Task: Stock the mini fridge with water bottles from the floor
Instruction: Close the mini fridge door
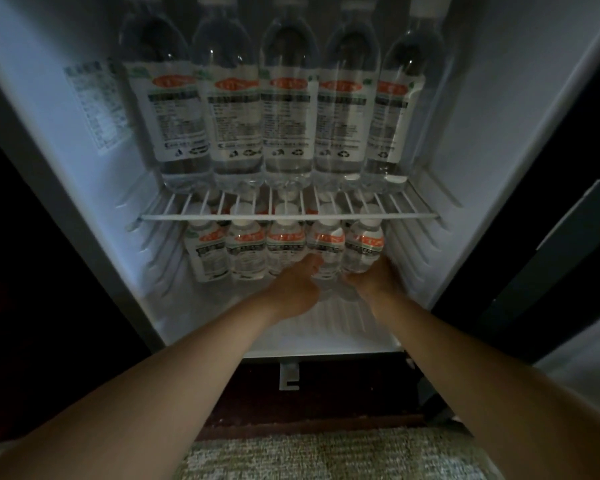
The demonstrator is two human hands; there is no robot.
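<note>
I have the fridge open straight ahead, and both bare arms reach into its lower compartment. A wire shelf splits the inside. On it five big bottles stand upright in a row, touching side by side, labels facing me. Under the shelf a front row of five small bottles stands on the fridge floor, with more white caps showing behind them through the wires. My left hand is at the fourth bottle counted from the left, with its fingers lying against that bottle's lower left side. The picture is dim and soft there, so I cannot tell whether they curl round it or only touch. My right hand holds the end bottle, the one nearest the right wall, with the thumb across its near base and the fingers round its right side. Both of these bottles stand upright, in line with the row and touching each other. A sticker sits on the left inner wall, its print too blurred to read. Near me, below the fridge, lies a strip of pale carpet.
</note>
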